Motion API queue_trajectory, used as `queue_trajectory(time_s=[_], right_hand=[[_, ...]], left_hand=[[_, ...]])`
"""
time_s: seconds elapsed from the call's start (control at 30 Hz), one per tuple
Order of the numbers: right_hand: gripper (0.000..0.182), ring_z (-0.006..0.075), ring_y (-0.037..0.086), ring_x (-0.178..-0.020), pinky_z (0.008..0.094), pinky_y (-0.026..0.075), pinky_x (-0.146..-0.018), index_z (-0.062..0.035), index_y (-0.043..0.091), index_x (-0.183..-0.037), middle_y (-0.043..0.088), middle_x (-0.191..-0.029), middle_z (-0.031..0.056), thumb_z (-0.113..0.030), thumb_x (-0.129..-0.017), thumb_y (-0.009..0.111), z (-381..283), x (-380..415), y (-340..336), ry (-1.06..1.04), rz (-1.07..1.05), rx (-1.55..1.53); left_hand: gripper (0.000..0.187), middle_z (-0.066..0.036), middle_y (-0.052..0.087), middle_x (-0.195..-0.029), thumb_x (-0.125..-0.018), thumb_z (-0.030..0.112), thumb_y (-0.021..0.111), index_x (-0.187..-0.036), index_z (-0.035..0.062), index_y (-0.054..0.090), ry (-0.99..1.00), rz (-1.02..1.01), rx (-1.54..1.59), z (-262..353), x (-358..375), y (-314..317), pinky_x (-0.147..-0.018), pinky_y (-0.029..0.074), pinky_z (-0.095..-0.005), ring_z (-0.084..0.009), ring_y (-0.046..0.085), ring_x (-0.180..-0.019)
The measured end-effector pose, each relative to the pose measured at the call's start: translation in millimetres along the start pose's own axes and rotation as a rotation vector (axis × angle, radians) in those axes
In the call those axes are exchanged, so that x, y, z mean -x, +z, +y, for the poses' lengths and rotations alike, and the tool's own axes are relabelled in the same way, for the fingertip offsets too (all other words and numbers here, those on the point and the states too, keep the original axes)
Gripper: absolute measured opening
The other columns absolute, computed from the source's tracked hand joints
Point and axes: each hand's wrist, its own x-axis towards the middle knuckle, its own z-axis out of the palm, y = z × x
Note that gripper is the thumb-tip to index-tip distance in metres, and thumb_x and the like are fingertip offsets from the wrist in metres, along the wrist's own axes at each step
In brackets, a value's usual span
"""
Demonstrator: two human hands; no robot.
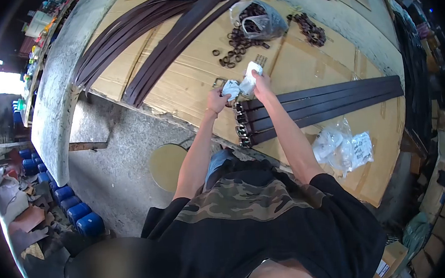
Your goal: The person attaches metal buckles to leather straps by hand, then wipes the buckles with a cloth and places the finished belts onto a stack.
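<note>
Head view, worker standing at a cardboard-covered table (187,84).

Left hand (217,102) and right hand (260,79) both up at 12 o'clock of the body, sharing a small white wrapper (240,87). Left grip pinches its lower end, right grip is closed round the upper end. What is inside the wrapper cannot be made out.

Just below the hands: three dark belt straps (329,104) run off to 3 o'clock, their buckle ends (241,128) stacked at the table's near edge. Loose metal rings (233,46) and an open plastic bag (260,20) lie at 12 o'clock; more wrapped packets (343,148) at 4 o'clock.

Risks, as I judge them:
- Wrapper tears suddenly, small part drops past the near edge to the floor (120,168).
- Forearm brushes the buckle ends, which sit close to that edge, and drags a strap off.
- Discarded wrapping mixes into the loose rings.
</note>
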Motion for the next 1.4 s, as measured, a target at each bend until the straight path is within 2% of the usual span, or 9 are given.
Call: queue_trajectory(time_s=[0.23,0.47,0.63,0.8,0.87,1.0,1.2,1.27,1.4], right_hand=[[0.026,0.0167,0.062,-0.077,0.0325,0.050,-0.064,0.0020,0.061,-0.103,0.065,-0.091,0.0087,-0.016,-0.085,0.062,30.4,-24.7,-14.4,-0.112,0.131,0.681],[0.027,0.0160,0.063,-0.072,0.0281,0.051,-0.058,0.0041,0.063,-0.100,0.066,-0.086,0.0108,-0.016,-0.082,0.066,25.2,-15.9,-11.7,-0.289,0.264,1.033],[0.030,0.0198,0.064,-0.072,0.0324,0.051,-0.066,0.0009,0.064,-0.100,0.066,-0.083,0.0125,-0.020,-0.079,0.068,22.7,-11.0,-14.6,-0.123,0.309,0.749],[0.031,0.0231,0.065,-0.070,0.0362,0.049,-0.068,0.0000,0.067,-0.095,0.065,-0.073,0.0153,-0.026,-0.078,0.067,10.5,-6.6,-35.3,0.185,0.320,0.186],[0.031,0.0192,0.063,-0.064,0.0330,0.048,-0.064,0.0033,0.067,-0.089,0.064,-0.066,0.0149,-0.027,-0.081,0.064,12.3,-14.2,-52.6,0.026,0.440,1.015],[0.023,0.0123,0.060,-0.063,0.0266,0.045,-0.052,0.0025,0.069,-0.081,0.064,-0.068,0.0077,-0.021,-0.082,0.065,-12.5,11.8,-10.4,-0.155,0.555,1.267],[0.025,0.0177,0.061,-0.050,0.0323,0.046,-0.052,0.0026,0.068,-0.081,0.062,-0.060,0.0133,-0.022,-0.081,0.063,-19.1,8.9,-13.8,0.020,0.410,0.842],[0.024,0.0194,0.063,-0.051,0.0338,0.048,-0.054,0.0015,0.068,-0.080,0.061,-0.058,0.0147,-0.022,-0.080,0.063,-2.7,17.7,-16.6,-0.288,0.397,1.620],[0.029,0.0279,0.065,-0.061,0.0365,0.048,-0.060,-0.0002,0.068,-0.079,0.060,-0.056,0.0138,-0.028,-0.080,0.061,-4.6,34.6,3.7,-0.237,0.443,1.494]], left_hand=[[0.020,-0.013,0.067,-0.069,-0.069,0.018,0.076,-0.074,-0.0001,0.069,-0.158,0.013,-0.178,13.0,-18.4,-31.7,-0.059,0.051,-0.0306,-0.0195,0.066,-0.065],[0.029,-0.016,0.064,-0.068,-0.076,0.030,0.069,-0.079,0.0012,0.067,0.275,-0.179,-0.544,29.1,-41.0,-43.1,-0.062,0.050,-0.0358,-0.0280,0.063,-0.063],[0.030,-0.013,0.064,-0.070,-0.084,0.031,0.062,-0.083,0.0007,0.065,0.293,-0.334,-0.458,23.1,-59.5,-41.3,-0.059,0.047,-0.0326,-0.0227,0.061,-0.062],[0.030,0.000,0.054,-0.060,-0.088,0.030,0.059,-0.079,0.0022,0.065,-0.243,-0.554,0.454,22.0,-70.6,-52.0,-0.049,0.039,-0.0237,-0.0066,0.047,-0.054],[0.029,0.000,0.053,-0.062,-0.089,0.030,0.058,-0.081,0.0030,0.064,-0.207,-0.565,0.242,15.7,-81.3,-60.4,-0.049,0.039,-0.0232,-0.0067,0.047,-0.054],[0.028,0.000,0.054,-0.063,-0.091,0.030,0.056,-0.080,0.0041,0.061,-0.097,-0.519,0.053,0.0,-88.7,-54.3,-0.046,0.039,-0.0230,-0.0072,0.046,-0.050],[0.032,-0.003,0.055,-0.059,-0.091,0.027,0.055,-0.071,0.0021,0.061,-0.290,-0.328,0.364,6.3,-75.1,-46.5,-0.041,0.038,-0.0239,-0.0096,0.048,-0.045],[0.032,-0.004,0.056,-0.058,-0.090,0.027,0.056,-0.073,0.0011,0.062,-0.289,-0.264,0.215,-8.2,-77.0,-39.3,-0.041,0.038,-0.0241,-0.0103,0.050,-0.045],[0.035,-0.009,0.058,-0.056,-0.088,0.032,0.056,-0.079,0.0001,0.066,-0.181,-0.169,-0.154,15.1,-71.9,-28.9,-0.046,0.042,-0.0297,-0.0142,0.054,-0.048]])
